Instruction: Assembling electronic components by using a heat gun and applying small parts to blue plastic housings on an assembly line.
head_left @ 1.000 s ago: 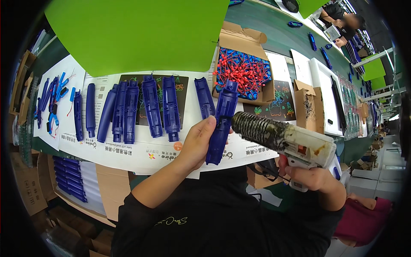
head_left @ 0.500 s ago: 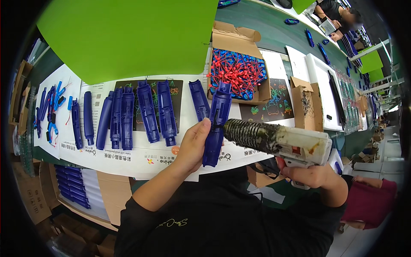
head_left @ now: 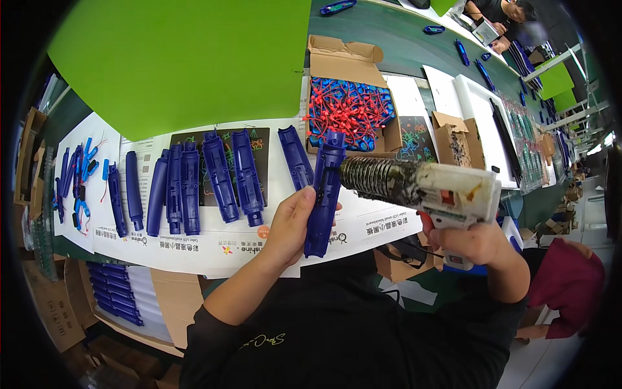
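Observation:
My left hand [head_left: 293, 223] grips a long blue plastic shell [head_left: 324, 193], held upright in front of me. My right hand [head_left: 476, 244] holds a white glue gun [head_left: 427, 188] with a dirty, coiled metal nozzle. The nozzle tip touches the side of the blue shell near its upper half. Several more blue shells [head_left: 188, 185] lie in a row on white paper sheets [head_left: 214, 249] on the bench, left of my left hand.
An open cardboard box [head_left: 350, 107] holds red and blue wired parts. A large green board [head_left: 188, 61] stands behind the bench. Small boxes [head_left: 457, 139] and white trays [head_left: 483, 110] lie to the right. Another person [head_left: 499, 16] works at the far right. Blue parts are stacked below left [head_left: 113, 298].
The glue gun has moved left and its nozzle has come up against the blue shell. My left hand keeps holding the shell in about the same spot.

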### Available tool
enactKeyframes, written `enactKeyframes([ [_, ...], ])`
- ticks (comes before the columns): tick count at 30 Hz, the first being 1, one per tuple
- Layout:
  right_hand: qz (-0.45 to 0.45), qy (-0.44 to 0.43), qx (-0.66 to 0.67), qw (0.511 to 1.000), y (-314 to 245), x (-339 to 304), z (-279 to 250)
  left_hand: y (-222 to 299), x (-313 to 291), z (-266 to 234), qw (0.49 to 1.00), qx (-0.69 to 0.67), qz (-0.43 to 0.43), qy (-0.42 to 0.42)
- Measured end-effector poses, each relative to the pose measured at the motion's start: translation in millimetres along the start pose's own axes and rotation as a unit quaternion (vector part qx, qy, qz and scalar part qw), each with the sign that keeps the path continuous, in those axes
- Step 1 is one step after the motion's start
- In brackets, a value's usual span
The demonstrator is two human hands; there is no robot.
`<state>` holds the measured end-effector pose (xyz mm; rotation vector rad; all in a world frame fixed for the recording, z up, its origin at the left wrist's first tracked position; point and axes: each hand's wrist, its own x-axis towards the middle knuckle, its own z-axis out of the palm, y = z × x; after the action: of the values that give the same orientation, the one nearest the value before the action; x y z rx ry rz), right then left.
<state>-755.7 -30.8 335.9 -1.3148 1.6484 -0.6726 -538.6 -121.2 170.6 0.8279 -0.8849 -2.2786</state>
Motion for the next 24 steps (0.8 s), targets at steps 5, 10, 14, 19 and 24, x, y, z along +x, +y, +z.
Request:
enactKeyframes([
  [5, -0.159, -0.029, -0.118, 0.980, 15, 1, -10, -4, 1, 1, 0.998, 0.047, 0.030, -0.001],
  [10, 0.090, -0.006, 0.146, 0.985, -5, 6, -4, -3, 2, 1, 0.998, 0.048, 0.037, 0.006],
  [14, -0.012, -0.029, 0.042, 0.999, 1, 6, -5, -8, 1, 0, 0.998, 0.051, 0.041, 0.007],
  [19, 0.044, -0.012, 0.063, 0.997, -11, -1, -3, -7, -3, 4, 0.996, 0.048, 0.065, 0.033],
  [24, 0.023, 0.063, 0.223, 0.973, -2, -24, -19, 3, -13, -14, 0.990, -0.055, 0.123, 0.035],
])
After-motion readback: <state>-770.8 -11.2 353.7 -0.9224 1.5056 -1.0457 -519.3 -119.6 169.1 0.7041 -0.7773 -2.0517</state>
